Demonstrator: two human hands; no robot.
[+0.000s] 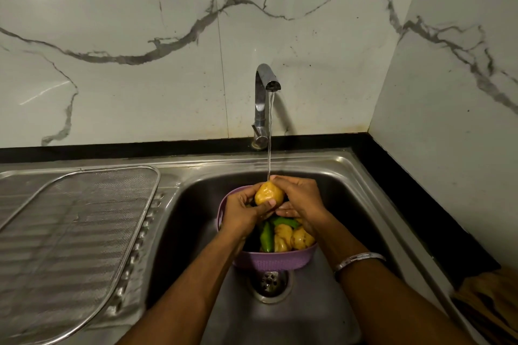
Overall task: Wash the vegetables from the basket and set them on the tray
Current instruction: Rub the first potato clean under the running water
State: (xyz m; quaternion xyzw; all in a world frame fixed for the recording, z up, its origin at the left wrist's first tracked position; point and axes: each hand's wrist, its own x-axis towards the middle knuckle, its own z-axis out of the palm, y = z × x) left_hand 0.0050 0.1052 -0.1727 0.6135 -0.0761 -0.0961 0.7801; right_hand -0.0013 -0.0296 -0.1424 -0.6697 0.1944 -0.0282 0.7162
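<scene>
Steel sink, mesh tray on drainboard at left. Purple basket in sink, potatoes and green peppers inside. Tap running. My left hand and right hand both curled round one yellow potato, under water stream, above basket.

You are seeing four potatoes, two green peppers, one basket, one tap, one mesh tray.
</scene>
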